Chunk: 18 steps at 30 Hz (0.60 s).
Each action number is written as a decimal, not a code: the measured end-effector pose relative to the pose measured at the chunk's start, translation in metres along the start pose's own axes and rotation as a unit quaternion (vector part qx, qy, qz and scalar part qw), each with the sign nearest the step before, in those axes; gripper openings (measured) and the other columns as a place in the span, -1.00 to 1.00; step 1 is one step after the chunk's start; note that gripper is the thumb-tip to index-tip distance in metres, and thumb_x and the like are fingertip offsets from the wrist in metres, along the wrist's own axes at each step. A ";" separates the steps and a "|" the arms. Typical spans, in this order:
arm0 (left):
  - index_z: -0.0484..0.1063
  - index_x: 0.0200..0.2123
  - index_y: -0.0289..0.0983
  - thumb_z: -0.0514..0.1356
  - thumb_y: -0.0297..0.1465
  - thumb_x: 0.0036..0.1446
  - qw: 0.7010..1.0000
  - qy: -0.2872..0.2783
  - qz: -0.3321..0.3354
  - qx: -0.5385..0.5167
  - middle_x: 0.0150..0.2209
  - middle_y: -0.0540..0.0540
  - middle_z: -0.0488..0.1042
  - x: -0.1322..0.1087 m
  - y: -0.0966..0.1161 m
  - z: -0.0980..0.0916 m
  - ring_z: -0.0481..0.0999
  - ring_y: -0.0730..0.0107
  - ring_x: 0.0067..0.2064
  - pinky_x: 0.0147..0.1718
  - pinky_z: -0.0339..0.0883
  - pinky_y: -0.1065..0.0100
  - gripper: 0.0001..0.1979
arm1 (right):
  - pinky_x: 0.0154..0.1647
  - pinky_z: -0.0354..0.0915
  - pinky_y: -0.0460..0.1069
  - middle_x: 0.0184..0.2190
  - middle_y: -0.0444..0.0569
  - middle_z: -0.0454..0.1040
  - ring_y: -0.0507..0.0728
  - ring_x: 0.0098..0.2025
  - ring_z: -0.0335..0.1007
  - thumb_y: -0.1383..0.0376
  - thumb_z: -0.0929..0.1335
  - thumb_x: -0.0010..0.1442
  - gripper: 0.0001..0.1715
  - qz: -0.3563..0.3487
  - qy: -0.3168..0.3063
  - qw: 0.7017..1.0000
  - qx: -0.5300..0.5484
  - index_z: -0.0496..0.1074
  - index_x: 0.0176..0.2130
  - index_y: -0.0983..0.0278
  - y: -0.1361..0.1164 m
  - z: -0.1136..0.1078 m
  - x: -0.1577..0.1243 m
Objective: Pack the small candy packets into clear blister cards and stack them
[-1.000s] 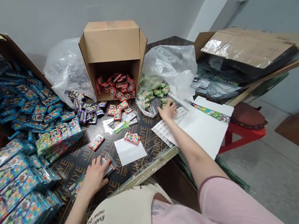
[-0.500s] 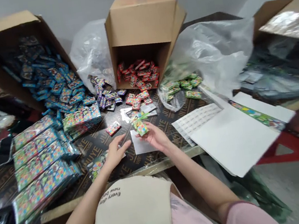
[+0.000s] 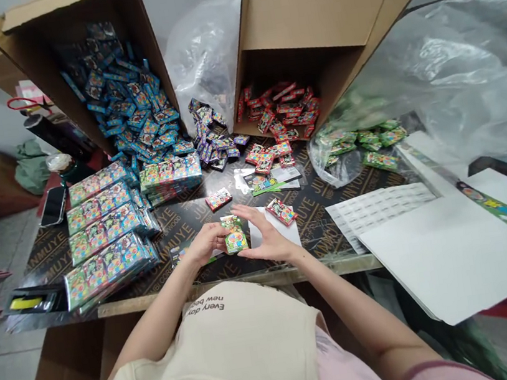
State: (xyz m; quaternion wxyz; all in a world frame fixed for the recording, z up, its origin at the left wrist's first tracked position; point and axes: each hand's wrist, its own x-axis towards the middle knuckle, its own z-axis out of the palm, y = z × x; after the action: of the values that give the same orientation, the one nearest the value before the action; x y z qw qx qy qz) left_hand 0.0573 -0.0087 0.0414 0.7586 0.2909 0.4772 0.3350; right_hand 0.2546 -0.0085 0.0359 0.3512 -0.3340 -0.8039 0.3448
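In the head view, the left hand (image 3: 208,243) grasps a small green box (image 3: 235,238) between thumb and fingers, its printed face turned up, above the near middle of the desk (image 3: 178,226). The right hand (image 3: 270,238) is released, thumb and fingers spread wide around the right side of that box; whether they touch it I cannot tell. Partly covered by the left hand is a printed clear sleeve (image 3: 178,254).

Under and beside the right hand is a white paper (image 3: 292,235), with a red box (image 3: 281,211) lying across its far right part. Another red-and-black box (image 3: 218,199) lies just beyond the hands. Farther off are flat printed cards (image 3: 271,180) and a few loose red boxes (image 3: 262,160), in front of an open carton (image 3: 303,7) with more red boxes inside.

To the left of that carton, purple boxes (image 3: 216,145) spill from a clear bag (image 3: 203,52); left again, a tipped carton (image 3: 67,7) holds a heap of blue boxes (image 3: 133,106). Stacks of wrapped multipacks (image 3: 105,229) fill the left of the desk, with a phone (image 3: 53,207) at their far left.

On the right, green boxes (image 3: 379,161) lie in and by a large plastic bag (image 3: 451,55). Nearer are label sheets (image 3: 379,213) and large white sheets (image 3: 451,256), crossed by a colourful printed strip (image 3: 506,211).
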 end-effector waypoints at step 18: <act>0.40 -0.50 -0.34 0.48 -0.33 -0.34 0.997 0.047 0.051 -0.033 -0.52 0.00 0.47 0.001 -0.013 0.008 0.43 0.49 -0.52 -0.42 0.30 0.40 -0.64 | 0.31 -0.03 0.21 0.23 0.04 0.15 0.29 0.28 0.05 0.14 0.53 -0.13 0.07 0.038 0.042 0.997 0.053 0.05 0.25 0.12 0.000 0.012 0.004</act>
State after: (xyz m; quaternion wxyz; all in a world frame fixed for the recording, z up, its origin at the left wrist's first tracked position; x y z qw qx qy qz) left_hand 0.0681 -0.0172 0.0343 0.7268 0.2735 0.4852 0.4018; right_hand 0.2434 -0.0093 0.0310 0.3882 -0.3594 -0.7557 0.3861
